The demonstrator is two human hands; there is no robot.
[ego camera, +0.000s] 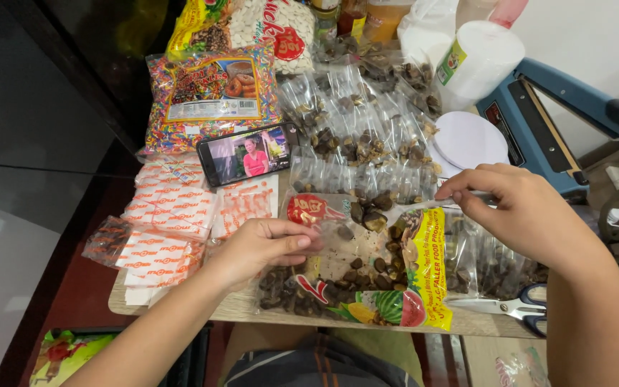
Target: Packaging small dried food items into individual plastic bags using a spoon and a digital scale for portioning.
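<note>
My right hand (517, 208) grips a clear plastic spoon (402, 210) whose bowl carries a few brown candy pieces. My left hand (263, 247) pinches a small clear plastic packet (327, 244) held open under the spoon. Both hover over a large open printed bag (367, 287) of dark brown candy pieces lying flat on the wooden table (238, 308). Behind it lie several small filled clear packets (367, 136) in a heap.
A phone (246, 153) playing a video leans at the centre left, in front of a bag of coloured sprinkles (209, 100). Orange-and-white sachets (166, 222) pile at the left. A blue heat sealer (546, 122), white lids (467, 140) and scissors (517, 308) sit to the right.
</note>
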